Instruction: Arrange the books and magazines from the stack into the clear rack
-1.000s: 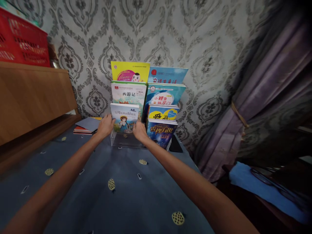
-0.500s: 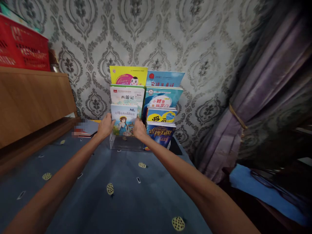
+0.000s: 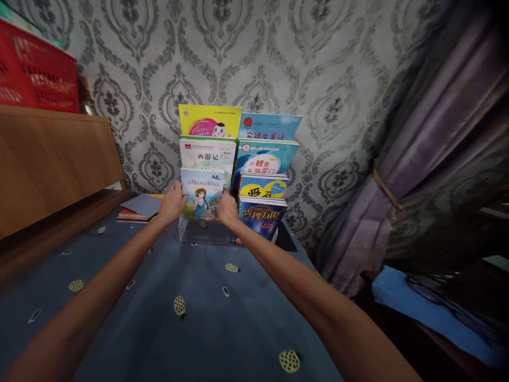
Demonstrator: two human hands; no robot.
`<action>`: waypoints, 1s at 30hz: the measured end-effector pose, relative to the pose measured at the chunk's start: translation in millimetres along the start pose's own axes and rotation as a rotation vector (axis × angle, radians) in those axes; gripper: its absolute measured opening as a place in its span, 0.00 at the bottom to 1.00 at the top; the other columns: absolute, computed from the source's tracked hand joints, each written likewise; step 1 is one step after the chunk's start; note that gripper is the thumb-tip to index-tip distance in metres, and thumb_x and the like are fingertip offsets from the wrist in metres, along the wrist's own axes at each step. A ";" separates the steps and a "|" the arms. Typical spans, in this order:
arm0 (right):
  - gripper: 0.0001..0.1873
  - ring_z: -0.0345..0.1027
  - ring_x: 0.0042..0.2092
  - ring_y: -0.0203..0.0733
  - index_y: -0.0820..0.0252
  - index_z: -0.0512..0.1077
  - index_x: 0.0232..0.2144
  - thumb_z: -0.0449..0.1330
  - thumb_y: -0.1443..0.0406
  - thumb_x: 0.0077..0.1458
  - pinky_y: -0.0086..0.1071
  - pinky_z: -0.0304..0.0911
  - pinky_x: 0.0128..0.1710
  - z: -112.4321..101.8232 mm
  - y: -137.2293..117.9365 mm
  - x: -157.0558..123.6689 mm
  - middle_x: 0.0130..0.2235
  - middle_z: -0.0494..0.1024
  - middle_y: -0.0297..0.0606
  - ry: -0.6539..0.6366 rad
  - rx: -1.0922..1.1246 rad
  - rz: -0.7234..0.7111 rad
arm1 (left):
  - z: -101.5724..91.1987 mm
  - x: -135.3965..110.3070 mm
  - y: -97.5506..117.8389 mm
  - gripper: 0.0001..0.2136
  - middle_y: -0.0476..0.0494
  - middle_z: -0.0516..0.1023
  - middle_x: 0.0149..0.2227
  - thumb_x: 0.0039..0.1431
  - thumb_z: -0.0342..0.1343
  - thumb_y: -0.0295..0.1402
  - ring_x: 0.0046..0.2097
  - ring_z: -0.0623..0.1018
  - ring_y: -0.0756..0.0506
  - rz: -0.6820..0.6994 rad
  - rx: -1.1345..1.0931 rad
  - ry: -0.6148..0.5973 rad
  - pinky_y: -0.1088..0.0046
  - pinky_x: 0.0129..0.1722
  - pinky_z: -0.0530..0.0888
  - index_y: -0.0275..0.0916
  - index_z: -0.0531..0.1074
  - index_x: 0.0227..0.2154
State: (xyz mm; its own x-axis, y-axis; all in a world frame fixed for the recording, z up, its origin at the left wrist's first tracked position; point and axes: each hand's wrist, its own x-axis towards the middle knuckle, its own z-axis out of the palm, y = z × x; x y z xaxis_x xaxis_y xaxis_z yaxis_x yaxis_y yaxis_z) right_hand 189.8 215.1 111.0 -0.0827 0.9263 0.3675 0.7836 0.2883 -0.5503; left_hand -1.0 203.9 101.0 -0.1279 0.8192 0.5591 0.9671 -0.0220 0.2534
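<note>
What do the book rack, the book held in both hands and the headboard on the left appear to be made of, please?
The rack looks like clear acrylic, glossy: the blue cover shows through its front wall. The girl-cover book, held at its edges by the left hand and right hand, seems to be coated paper with a faint sheen. The headboard looks like wood or wood-grain laminate, satin, with visible grain.

A blue patterned bedcover (image 3: pixel 207 318) carries a clear book rack (image 3: pixel 207 232) and stacked books (image 3: pixel 137 210).

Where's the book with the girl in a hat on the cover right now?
In the head view the girl-cover book stands front-left in the clear book rack, gripped between the left hand and right hand.
</note>
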 end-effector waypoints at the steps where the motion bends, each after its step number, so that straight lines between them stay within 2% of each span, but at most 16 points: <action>1: 0.21 0.78 0.46 0.55 0.65 0.65 0.55 0.49 0.76 0.60 0.39 0.68 0.42 -0.3 0.2 -0.5 0.48 0.80 0.57 -0.006 -0.005 0.013 | -0.4 0.3 -0.8 0.10 0.32 0.73 0.49 0.64 0.51 0.34 0.51 0.76 0.34 0.008 -0.003 0.000 0.58 0.47 0.72 0.39 0.62 0.46; 6: 0.18 0.77 0.47 0.51 0.61 0.66 0.54 0.51 0.73 0.62 0.36 0.67 0.43 -2.1 0.3 -4.0 0.49 0.80 0.52 -0.023 -0.017 0.052 | -1.1 2.2 -5.2 0.11 0.33 0.74 0.47 0.62 0.52 0.34 0.50 0.77 0.34 0.025 -0.024 -0.002 0.58 0.47 0.72 0.38 0.63 0.46; 10: 0.16 0.77 0.48 0.51 0.62 0.67 0.51 0.51 0.72 0.63 0.37 0.68 0.45 0.1 3.3 -4.7 0.49 0.79 0.53 -0.024 -0.004 0.062 | 0.9 4.2 -7.0 0.10 0.32 0.74 0.46 0.63 0.49 0.35 0.49 0.76 0.34 0.014 -0.065 0.020 0.57 0.48 0.73 0.37 0.64 0.45; 17: 0.14 0.74 0.49 0.51 0.63 0.68 0.49 0.50 0.72 0.62 0.38 0.68 0.47 7.1 8.3 -7.0 0.50 0.77 0.54 0.033 -0.003 0.005 | 6.2 7.3 -9.7 0.07 0.34 0.74 0.44 0.64 0.47 0.35 0.50 0.75 0.36 0.037 -0.116 0.100 0.58 0.50 0.72 0.39 0.65 0.42; 25: 0.18 0.68 0.54 0.49 0.65 0.66 0.53 0.48 0.73 0.62 0.40 0.64 0.54 11.2 13.2 -22.4 0.52 0.73 0.53 0.071 0.037 -0.105 | 8.3 5.1 -13.5 0.09 0.34 0.74 0.43 0.62 0.47 0.34 0.49 0.75 0.36 0.058 -0.223 0.124 0.56 0.52 0.72 0.38 0.65 0.43; 30: 0.20 0.68 0.53 0.50 0.68 0.67 0.54 0.46 0.73 0.61 0.39 0.64 0.53 13.2 16.5 -30.7 0.52 0.73 0.53 0.068 0.060 -0.109 | 9.4 0.3 -13.5 0.06 0.36 0.73 0.40 0.62 0.47 0.33 0.49 0.74 0.36 0.051 -0.233 0.117 0.55 0.52 0.72 0.39 0.65 0.39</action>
State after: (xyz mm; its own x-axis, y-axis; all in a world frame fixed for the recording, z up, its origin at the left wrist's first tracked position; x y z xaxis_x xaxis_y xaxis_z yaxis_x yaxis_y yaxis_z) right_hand 197.2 194.6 80.7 -0.1216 0.8706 0.4767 0.7339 0.4022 -0.5474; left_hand -12.0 209.9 90.3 -0.1182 0.7420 0.6599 0.8979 -0.2040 0.3902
